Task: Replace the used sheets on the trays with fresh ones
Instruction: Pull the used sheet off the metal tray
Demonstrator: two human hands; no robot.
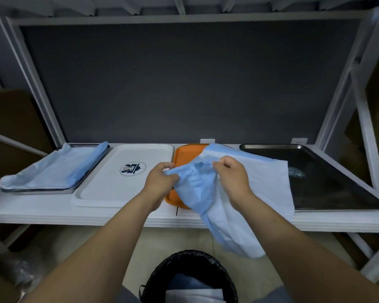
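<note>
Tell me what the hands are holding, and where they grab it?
Both hold one blue sheet: the left hand and the right hand each pinch its bunched top part, and the rest hangs down over the table edge.

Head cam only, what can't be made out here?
1. Orange tray: mostly hidden, head view, by the blue sheet that the left hand and right hand hold.
2. Bin: cut off by the bottom edge.
3. Emblem on the black tray: too dim to read.
</note>
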